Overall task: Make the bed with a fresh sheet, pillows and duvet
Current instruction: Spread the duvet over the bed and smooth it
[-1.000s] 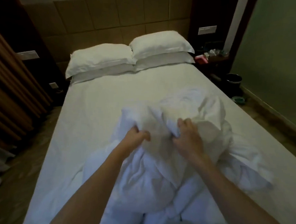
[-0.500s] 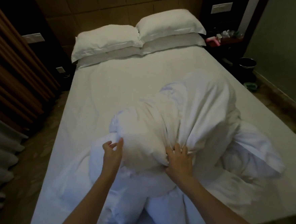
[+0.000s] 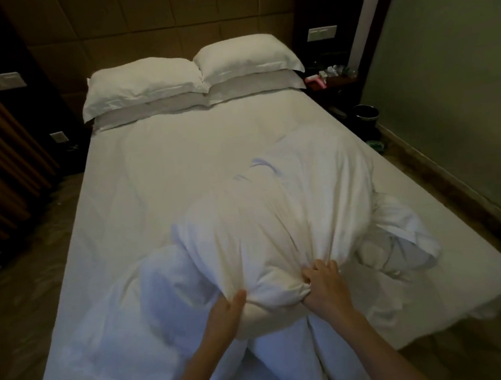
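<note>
The fingers [image 3: 311, 277] of the right hand [image 3: 324, 288] are clamping a bunch of duvet [image 3: 275, 223]; the left hand [image 3: 225, 313] is pinching it too, thumb on top. The duvet is lying heaped on the sheet [image 3: 153, 178], well short of the pillows [image 3: 193, 72].

Hotel-style bedroom, double bed [image 3: 153, 178], stacked pillows [image 3: 144, 81], padded headboard [image 3: 149, 27], bedside bin [image 3: 365, 116]
</note>
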Tool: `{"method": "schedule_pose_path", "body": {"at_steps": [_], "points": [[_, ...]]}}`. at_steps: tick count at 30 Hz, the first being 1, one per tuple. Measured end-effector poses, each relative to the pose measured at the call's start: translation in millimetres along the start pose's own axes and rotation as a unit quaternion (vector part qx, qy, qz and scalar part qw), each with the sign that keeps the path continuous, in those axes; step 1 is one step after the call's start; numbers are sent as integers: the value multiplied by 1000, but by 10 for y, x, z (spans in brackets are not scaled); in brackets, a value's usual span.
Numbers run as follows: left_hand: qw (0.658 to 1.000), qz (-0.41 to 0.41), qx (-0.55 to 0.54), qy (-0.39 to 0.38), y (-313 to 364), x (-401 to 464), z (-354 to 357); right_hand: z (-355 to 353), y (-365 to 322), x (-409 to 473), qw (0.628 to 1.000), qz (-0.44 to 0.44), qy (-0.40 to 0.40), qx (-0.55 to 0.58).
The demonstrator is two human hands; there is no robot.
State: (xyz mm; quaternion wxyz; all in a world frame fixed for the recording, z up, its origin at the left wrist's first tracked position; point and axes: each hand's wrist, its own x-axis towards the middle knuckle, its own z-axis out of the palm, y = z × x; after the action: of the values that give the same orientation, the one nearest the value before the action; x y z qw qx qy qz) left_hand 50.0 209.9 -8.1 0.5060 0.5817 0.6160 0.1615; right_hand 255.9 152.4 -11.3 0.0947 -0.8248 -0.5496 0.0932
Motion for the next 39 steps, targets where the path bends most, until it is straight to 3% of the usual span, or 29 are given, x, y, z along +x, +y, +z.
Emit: {"method": "schedule_pose_path", "body": {"at_steps": [3, 7, 11, 18, 21, 25, 28, 30, 34, 39], "points": [[1000, 10, 14, -5, -205, -47, -168, -15, -255, -146, 995, 47, -78, -47], [999, 36, 8, -33, -340, -78, -446, -94, -534, -292, 993, 86, -74, -39], [996, 48, -39, -61, -403, -84, -658, 42, -712, -629, 993, 115, 26, 23], [994, 58, -49, -75, -485, -81, -790, 462, -978, -1321, 956, 147, 185, 173], [994, 56, -57, -71, -468, -127, -814, 294, -1142, -1298, 891, 213, 251, 314], [991, 31, -99, -79, -517, -148, -859, 116, -1188, -1137, 757, 362, 273, 470], [991, 27, -109, -78, -553, -118, -885, 136, -1104, -926, 622, 454, 224, 597], [991, 28, -106, -74, -527, -109, -889, 156, -1062, -801, 570, 472, 159, 653], [992, 11, -110, -68, -449, -121, -865, 202, -1009, -580, 563, 441, 101, 692], [993, -5, -101, -61, -383, -25, -897, 255, -1023, -163, 663, 420, 152, 601]]}}
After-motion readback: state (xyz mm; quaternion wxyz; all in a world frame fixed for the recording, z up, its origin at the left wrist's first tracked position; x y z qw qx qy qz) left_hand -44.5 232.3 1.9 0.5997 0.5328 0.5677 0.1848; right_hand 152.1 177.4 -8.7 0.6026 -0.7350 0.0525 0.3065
